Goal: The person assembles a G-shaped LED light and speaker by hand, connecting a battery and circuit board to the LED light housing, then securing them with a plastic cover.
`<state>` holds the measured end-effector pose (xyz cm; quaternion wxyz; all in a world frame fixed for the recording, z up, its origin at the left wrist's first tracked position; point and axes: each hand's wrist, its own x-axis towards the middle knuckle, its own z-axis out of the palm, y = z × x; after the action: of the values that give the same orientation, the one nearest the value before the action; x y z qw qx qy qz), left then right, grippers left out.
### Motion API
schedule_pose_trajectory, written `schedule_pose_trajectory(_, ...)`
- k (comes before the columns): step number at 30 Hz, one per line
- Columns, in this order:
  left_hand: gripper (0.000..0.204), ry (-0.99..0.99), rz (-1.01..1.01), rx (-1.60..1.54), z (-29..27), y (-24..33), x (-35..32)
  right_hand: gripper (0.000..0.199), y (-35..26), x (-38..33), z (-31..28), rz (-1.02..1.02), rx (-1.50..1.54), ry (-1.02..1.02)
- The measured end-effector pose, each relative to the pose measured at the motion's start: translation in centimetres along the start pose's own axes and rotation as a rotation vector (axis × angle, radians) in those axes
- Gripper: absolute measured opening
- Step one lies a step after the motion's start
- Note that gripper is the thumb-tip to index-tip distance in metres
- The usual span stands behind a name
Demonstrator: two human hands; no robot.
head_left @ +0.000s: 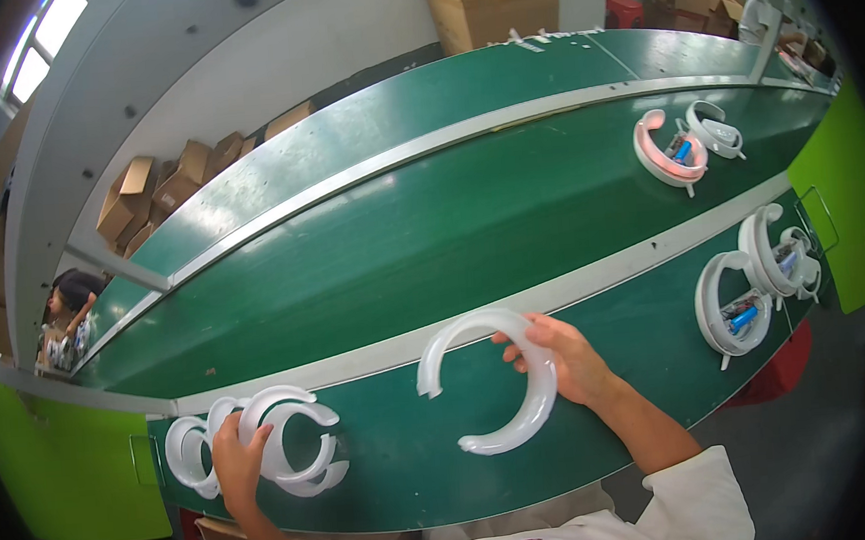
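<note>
The right hand [571, 363] has a white ring [543, 381], shaped like a letter C, over the green surface [418, 487], its fingers [507, 352] and thumb [542, 332] pinching the upper right of the curve. The gap opens down and left, away from those fingers. Well to their left, the left hand [237, 462] is down among a pile [273, 450] of similar rings, which lean together on both sides of its fingers; these are a little spread, and I can't tell whether they pinch a ring or just rest there. To the right of the right fingers, well apart, sit some fitted rings [707, 316] on the same surface, blue parts [743, 319] inside (the nearest shows its own plainly). Beyond both sets of fingers, past a pale rail [613, 272], lies the green belt [429, 220], with two more rings [664, 165] at its right, one of them pinkish.
</note>
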<state>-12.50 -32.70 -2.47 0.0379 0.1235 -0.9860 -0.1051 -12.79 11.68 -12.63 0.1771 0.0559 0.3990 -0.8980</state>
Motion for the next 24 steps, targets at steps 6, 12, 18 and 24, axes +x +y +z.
schedule_pose_trajectory(6, 0.029, 0.330, 0.331, -0.139, 1.6, 0.4, -2.9, 0.051, 0.3, 0.2, 0.5, 0.103, -0.039, -0.182)
schedule_pose_trajectory(12, 0.053, -0.558, 0.432, -0.992, 2.3, 13.6, -8.1, 0.039, 0.3, -0.3, 1.1, 0.293, -0.253, -0.395)
schedule_pose_trajectory(18, 0.047, -0.942, 0.293, -0.818, 4.6, 16.9, -9.1, 0.056, 0.8, -0.8, 2.1, 0.295, -0.472, -0.429)
schedule_pose_trajectory(24, 0.048, -0.677, 0.146, -0.952, 4.1, 16.0, -8.7, 0.081, 0.5, -0.3, 1.4, 0.294, -0.252, -0.384)
